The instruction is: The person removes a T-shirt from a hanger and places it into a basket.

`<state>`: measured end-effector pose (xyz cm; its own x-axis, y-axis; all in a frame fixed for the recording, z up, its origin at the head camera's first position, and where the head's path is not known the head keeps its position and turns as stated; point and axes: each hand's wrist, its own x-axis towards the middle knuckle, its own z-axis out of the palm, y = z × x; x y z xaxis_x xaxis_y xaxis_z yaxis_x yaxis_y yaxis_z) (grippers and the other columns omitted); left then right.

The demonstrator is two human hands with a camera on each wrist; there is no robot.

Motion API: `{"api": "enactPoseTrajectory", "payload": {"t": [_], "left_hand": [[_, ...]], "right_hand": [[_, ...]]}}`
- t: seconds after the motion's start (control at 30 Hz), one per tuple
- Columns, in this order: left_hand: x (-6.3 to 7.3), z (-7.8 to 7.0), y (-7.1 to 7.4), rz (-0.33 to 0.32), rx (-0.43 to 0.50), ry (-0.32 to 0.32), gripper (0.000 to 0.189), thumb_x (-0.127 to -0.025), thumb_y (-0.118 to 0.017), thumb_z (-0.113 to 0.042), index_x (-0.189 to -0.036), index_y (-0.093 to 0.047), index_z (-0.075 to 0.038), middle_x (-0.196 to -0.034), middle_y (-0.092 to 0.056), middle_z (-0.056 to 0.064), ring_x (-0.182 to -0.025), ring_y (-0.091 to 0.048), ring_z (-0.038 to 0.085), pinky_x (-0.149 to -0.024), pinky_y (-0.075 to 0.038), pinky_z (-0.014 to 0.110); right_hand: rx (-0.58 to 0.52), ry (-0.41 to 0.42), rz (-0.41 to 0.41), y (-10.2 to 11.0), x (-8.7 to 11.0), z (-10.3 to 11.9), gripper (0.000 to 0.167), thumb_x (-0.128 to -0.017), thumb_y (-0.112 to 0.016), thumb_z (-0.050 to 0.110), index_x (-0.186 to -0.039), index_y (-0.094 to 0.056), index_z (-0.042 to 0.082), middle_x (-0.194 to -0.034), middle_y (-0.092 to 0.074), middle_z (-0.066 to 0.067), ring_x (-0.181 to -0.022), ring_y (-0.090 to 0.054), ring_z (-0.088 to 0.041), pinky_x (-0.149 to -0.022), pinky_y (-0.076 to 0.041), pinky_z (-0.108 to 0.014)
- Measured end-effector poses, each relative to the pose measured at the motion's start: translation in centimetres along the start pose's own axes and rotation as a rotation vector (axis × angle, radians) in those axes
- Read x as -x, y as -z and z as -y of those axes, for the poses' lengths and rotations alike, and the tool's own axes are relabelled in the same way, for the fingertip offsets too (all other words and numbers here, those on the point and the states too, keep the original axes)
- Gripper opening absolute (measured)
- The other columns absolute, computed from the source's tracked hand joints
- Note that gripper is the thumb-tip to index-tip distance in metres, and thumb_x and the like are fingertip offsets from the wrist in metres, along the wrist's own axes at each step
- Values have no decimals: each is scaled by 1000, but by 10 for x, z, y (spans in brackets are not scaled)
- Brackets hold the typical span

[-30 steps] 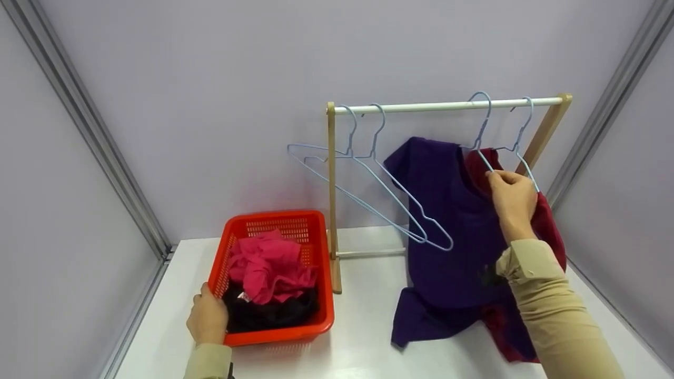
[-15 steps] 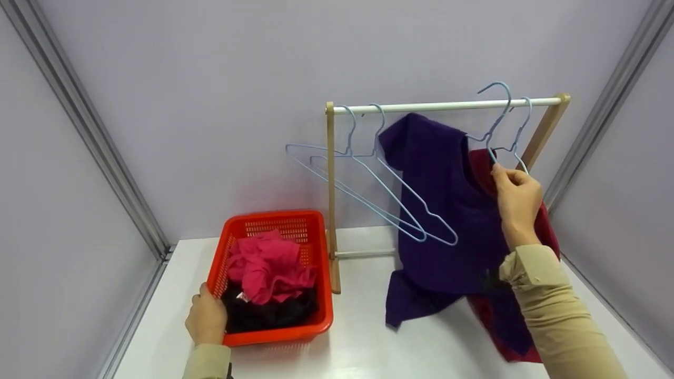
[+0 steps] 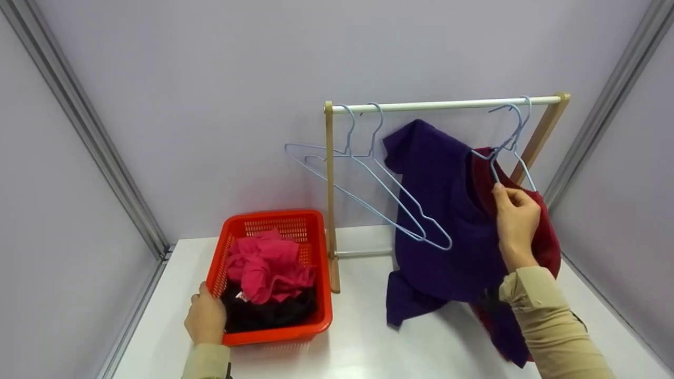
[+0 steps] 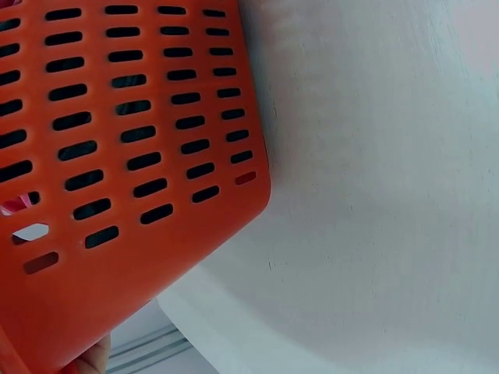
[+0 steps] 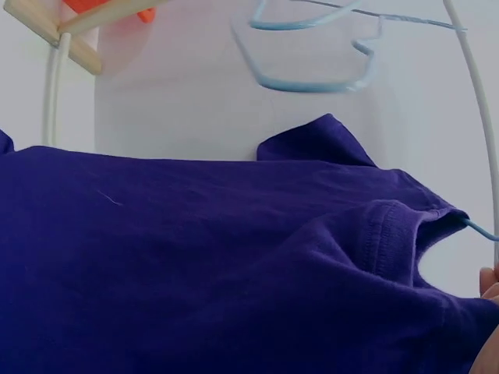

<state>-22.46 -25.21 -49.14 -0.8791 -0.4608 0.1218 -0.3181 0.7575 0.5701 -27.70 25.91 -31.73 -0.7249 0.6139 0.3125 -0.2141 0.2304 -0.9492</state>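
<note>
My right hand (image 3: 518, 223) pinches one arm of a blue wire hanger (image 3: 494, 169) that carries a purple short-sleeved shirt (image 3: 442, 226). The hanger's hook stands at the front of the rack's white rod (image 3: 437, 106), its top level with the rod's lower edge. In the right wrist view the shirt (image 5: 195, 249) fills the lower half, its neck opening beside my fingertips (image 5: 490, 284). Behind it hangs a dark red garment (image 3: 546, 239) on another hanger (image 3: 526, 171), partly covered. My left hand (image 3: 206, 318) grips the left rim of a red plastic basket (image 3: 327, 273).
Two bare blue hangers (image 3: 392, 192) hang at the rod's left end, overlapping the purple shirt. Inside the basket lie a bright pink garment (image 3: 266, 268) and a black one (image 3: 268, 316). The rack's wooden left post (image 3: 330, 200) stands beside the basket on the white table (image 3: 358, 326).
My right hand has lifted the purple shirt's hanger above the rod and shifted it right, then lowered it, so the hook sits lower and nearer the red garment's hanger. The left hand stays put.
</note>
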Motion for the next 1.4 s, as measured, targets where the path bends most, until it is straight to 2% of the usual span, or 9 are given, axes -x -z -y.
{"api": "enactPoseTrajectory", "payload": {"t": [0.1, 0.23, 0.43, 0.57, 0.7, 0.9, 1.17, 1.33, 1.4], "left_hand": [[1, 0, 1, 5, -4, 5, 50, -92, -42, -7, -138, -33, 11, -112, -53, 39, -98, -57, 54, -79, -48, 62], [1, 0, 0, 1, -5, 6, 50, -92, -41, -7, -138, -33, 10, -112, -52, 39, -98, -57, 54, -78, -48, 62], [2, 0, 0, -21, 4, -13, 49, -92, -42, -6, -137, -35, 10, -111, -53, 39, -97, -56, 55, -77, -47, 63], [3, -1, 1, -29, 7, -23, 48, -91, -43, -5, -136, -35, 11, -110, -53, 39, -97, -56, 55, -77, -47, 63], [4, -1, 1, -30, 8, -26, 48, -91, -43, -6, -136, -35, 11, -109, -53, 40, -96, -56, 55, -76, -47, 63], [4, -1, 2, -13, 9, -15, 49, -92, -42, -7, -138, -34, 10, -111, -52, 39, -98, -56, 55, -77, -47, 63], [2, -3, 2, 10, 10, -11, 49, -92, -41, -8, -137, -33, 9, -113, -51, 39, -98, -56, 56, -77, -47, 63], [2, -3, 4, 29, 19, 4, 49, -92, -43, -9, -137, -33, 9, -113, -51, 40, -99, -55, 56, -78, -47, 64], [2, -4, 4, 12, 19, -2, 49, -91, -45, -9, -134, -35, 11, -112, -51, 41, -99, -54, 57, -78, -46, 64]], "right_hand": [[-55, 32, 6, 1, 5, -8, 14, -91, -63, 24, -85, -73, 15, -71, -61, 28, -78, -54, 2, -74, -40, -11], [-136, 50, 28, 1, 12, -18, 25, -92, -62, 17, -107, -71, 0, -79, -65, 29, -84, -56, 4, -76, -42, -9], [-184, 57, 51, 2, 20, -33, 24, -92, -62, 13, -111, -70, 0, -76, -67, 21, -73, -56, 4, -68, -45, -8], [-179, 52, 76, 4, 25, -41, 31, -93, -59, 12, -118, -64, -7, -75, -65, 22, -74, -56, 5, -69, -45, -7], [-211, 40, 81, 6, 31, -50, 28, -93, -60, 10, -114, -66, -6, -81, -68, 24, -79, -59, 6, -73, -46, -7], [-225, 38, 90, 8, 41, -64, 22, -91, -62, 10, -108, -71, 0, -79, -69, 20, -73, -56, 4, -66, -44, -9], [-148, 95, 93, 7, 53, -81, 28, -92, -61, 7, -112, -65, -11, -82, -66, 20, -77, -56, 6, -69, -44, -7], [-115, 133, 111, 7, 56, -87, 26, -92, -59, 6, -109, -65, -13, -76, -58, 15, -66, -49, 2, -59, -41, -10], [-101, 125, 130, 7, 57, -87, 26, -93, -58, 6, -109, -65, -13, -75, -55, 16, -63, -47, 1, -56, -40, -11]]}}
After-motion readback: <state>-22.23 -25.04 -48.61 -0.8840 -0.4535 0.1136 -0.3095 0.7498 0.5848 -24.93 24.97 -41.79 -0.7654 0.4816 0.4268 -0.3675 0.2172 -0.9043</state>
